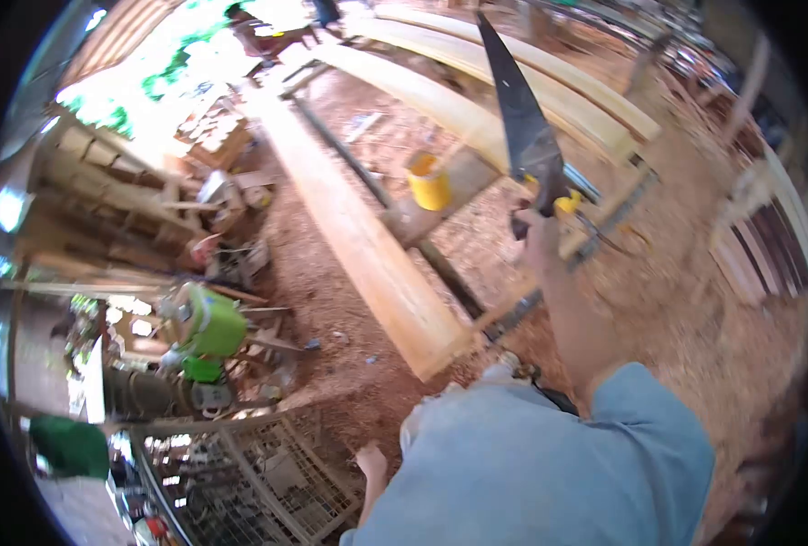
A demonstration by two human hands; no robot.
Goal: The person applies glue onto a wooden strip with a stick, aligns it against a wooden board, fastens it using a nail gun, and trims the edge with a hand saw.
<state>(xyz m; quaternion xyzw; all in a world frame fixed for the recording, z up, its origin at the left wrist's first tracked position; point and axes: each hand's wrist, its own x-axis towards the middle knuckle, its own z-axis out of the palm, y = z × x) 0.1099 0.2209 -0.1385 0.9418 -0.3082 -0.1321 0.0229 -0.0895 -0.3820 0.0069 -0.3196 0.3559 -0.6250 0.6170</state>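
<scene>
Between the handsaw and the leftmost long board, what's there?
In the head view: another board's end, then a yellow container on a short plank, and a dark rail, between handsaw and leftmost long board.

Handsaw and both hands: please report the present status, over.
Right hand gripping raised handsaw. Left hand low, away from it. Yellow container between planks, possibly in the way.

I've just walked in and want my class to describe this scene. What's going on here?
A person is holding a saw in their right hand, blade pointing forward. The left hand hangs low by their side; whether it holds anything small is unclear. In front, a long plank stretches away, with more planks further right. A yellow container stands on a shorter board between them.
</scene>
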